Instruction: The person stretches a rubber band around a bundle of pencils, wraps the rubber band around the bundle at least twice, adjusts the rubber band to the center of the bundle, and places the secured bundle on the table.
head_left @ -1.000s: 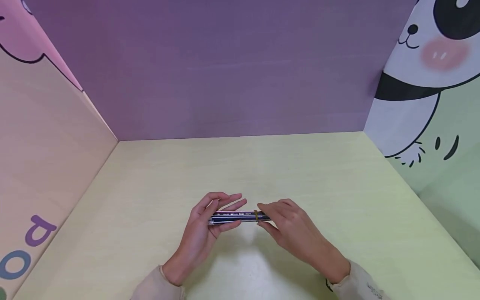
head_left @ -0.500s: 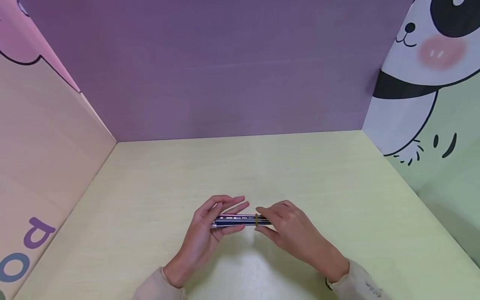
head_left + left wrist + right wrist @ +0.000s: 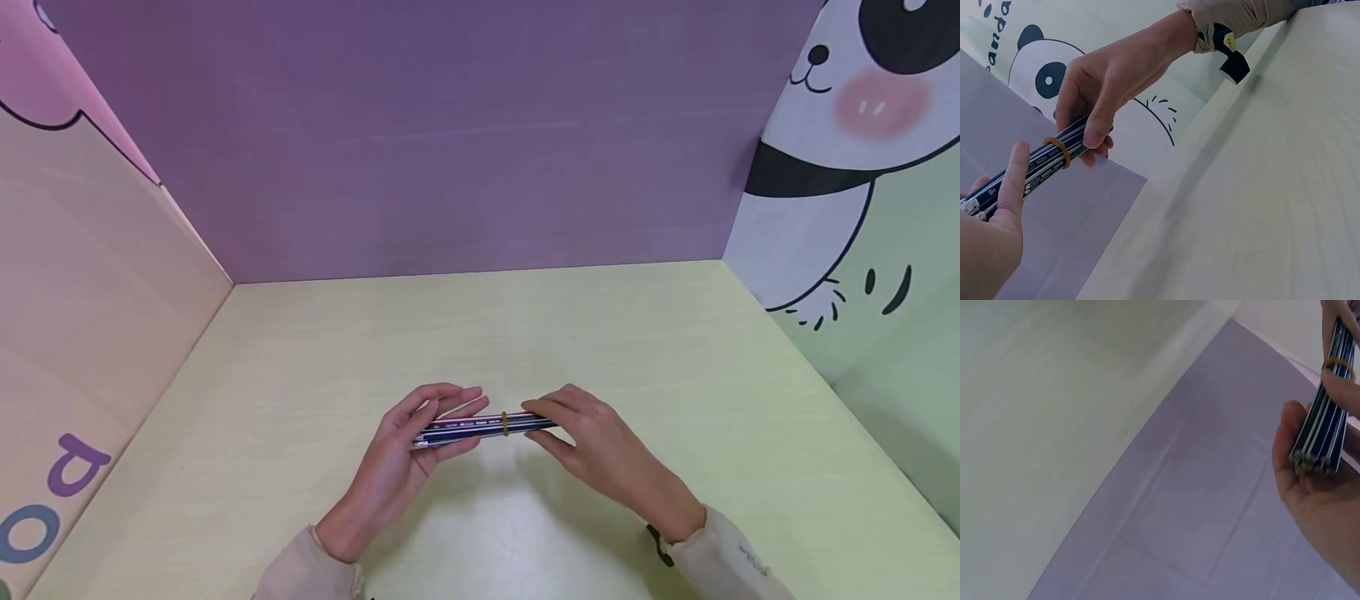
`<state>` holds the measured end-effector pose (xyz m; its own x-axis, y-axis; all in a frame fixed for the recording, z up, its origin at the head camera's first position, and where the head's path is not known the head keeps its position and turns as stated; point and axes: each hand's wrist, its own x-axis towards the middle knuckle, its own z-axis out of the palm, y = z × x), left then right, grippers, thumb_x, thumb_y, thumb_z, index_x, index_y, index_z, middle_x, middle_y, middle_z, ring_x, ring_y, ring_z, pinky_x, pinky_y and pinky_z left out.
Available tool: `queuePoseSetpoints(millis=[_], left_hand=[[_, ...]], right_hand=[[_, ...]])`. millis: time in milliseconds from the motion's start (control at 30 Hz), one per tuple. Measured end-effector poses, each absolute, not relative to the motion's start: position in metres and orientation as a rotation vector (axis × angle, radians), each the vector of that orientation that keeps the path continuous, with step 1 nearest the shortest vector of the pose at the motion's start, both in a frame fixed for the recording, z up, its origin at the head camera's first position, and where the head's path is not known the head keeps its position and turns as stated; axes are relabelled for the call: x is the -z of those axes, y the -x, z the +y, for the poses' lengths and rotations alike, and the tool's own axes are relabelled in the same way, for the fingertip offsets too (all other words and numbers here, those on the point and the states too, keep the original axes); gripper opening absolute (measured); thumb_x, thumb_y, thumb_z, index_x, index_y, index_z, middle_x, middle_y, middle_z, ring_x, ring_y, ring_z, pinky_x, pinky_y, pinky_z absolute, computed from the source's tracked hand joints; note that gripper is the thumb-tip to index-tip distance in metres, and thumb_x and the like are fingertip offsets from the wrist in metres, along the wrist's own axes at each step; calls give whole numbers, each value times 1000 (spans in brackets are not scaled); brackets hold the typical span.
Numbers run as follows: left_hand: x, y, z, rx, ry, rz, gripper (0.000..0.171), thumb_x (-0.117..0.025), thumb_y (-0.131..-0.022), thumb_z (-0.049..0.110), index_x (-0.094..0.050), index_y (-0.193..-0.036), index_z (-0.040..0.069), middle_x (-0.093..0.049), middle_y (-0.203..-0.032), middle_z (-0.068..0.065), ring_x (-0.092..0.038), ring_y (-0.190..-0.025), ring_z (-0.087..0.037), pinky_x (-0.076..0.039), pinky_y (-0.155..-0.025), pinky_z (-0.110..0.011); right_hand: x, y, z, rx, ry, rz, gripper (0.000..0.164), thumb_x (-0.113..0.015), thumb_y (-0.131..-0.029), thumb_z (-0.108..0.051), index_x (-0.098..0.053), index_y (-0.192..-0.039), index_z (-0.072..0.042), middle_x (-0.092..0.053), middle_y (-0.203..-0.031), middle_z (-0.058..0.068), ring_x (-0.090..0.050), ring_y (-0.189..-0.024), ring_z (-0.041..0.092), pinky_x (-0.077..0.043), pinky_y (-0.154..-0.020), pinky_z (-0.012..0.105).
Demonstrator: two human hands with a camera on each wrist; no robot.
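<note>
A bundle of dark blue, white-striped pencils (image 3: 465, 430) is held in the air above the table, its right end slightly higher in the head view. Around it sits a yellowish rubber band (image 3: 505, 423). My left hand (image 3: 405, 446) holds the left end, where silver ferrules (image 3: 969, 206) show in the left wrist view. With thumb and fingers, my right hand (image 3: 600, 446) grips the other end, just beyond the band. In the right wrist view that end of the pencils (image 3: 1325, 422) lies between the thumb and the curved fingers.
A pale wooden table (image 3: 480, 333) lies below both hands. It is enclosed by a purple back wall (image 3: 450, 150), a pinkish left wall (image 3: 90, 275) and a green right wall (image 3: 900, 375) with a panda drawing. Some dark device or strap (image 3: 1233, 59) is on the right wrist.
The right hand has shifted right along the pencils, away from the rubber band, and risen a little. The bundle has gone from nearly level to slightly tilted. The left hand has moved only slightly.
</note>
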<state>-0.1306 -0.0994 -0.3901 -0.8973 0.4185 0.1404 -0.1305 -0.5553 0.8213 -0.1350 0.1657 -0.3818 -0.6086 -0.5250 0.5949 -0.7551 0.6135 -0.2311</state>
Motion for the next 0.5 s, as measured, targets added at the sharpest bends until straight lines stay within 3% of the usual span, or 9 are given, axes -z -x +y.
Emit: queuePoseSetpoints(millis=[133,267,400,500], left_hand=[[386,132,-102,-2404,-484,1433,32,-42,-108,15,-53,-130,-5,-52,-142,-24,-54,-130,-35,-51,-95,-47],[381,132,-107,-2161,-586,1831,32,-52,-105,14,-58,-132,-2,-56,-135,-20,-64,-117,-30,-54,-91,-41],[379,133,-107,-1620,-822,2463,35,-65,-97,9,-62,-131,5,-65,-125,-11,-68,-101,-20,-58,-83,-31],[383,134,-103,-1114,-985,2881,39,-71,-92,6,-62,-130,3,-70,-117,-9,-68,-95,-17,-58,-78,-30]], right_hand=[[380,143,179,-727,-985,-2418,33,-85,-79,-14,-73,-108,-8,-69,-99,-3,-64,-88,9,-56,-77,26],[380,147,189,-759,-968,-2391,32,-85,-78,-11,-74,-108,-7,-71,-99,-4,-65,-88,9,-56,-76,26],[380,148,192,-680,-959,-2362,34,-85,-78,-11,-73,-110,-6,-72,-102,-1,-68,-89,11,-57,-74,26],[382,148,192,-545,-964,-2372,36,-85,-78,-11,-73,-111,-5,-73,-104,3,-69,-92,15,-58,-76,29]])
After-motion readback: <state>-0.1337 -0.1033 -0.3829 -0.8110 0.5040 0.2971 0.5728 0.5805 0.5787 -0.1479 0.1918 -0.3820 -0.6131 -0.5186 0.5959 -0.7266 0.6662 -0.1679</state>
